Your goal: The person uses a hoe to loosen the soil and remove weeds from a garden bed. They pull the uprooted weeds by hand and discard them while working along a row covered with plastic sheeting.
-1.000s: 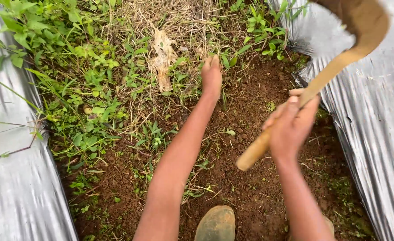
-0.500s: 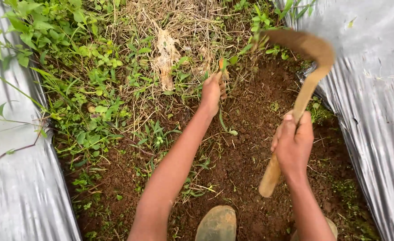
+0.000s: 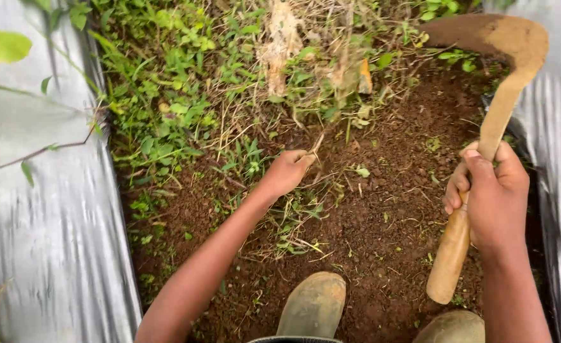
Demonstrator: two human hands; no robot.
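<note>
1. The right hand (image 3: 496,190) is closed around the wooden handle of a sickle (image 3: 484,127), on the right of the scene. The fingers wrap the handle about midway, and its rounded butt end sticks out toward the near edge. The curved, soil-caked blade arches at the far right, above the soil.

2. The sickle looks stiff and moderately heavy at the blade end, so a grip on the smooth handle well back from the blade seems the sound place to take it. The dirt on the blade hides its edge.

3. The left hand (image 3: 287,170) is at the centre, closed on thin dry weed stems (image 3: 315,147) that rise from the bare brown soil (image 3: 388,222). These stems look light, limp and easily snapped, so they are probably best pinched low, near the roots.

4. Green weeds (image 3: 172,101) and straw-coloured dead grass fill the far left of the bed. Silver plastic mulch sheets (image 3: 45,222) flank the strip on both sides.

5. Two muddy boots (image 3: 312,308) stand at the near edge.
</note>
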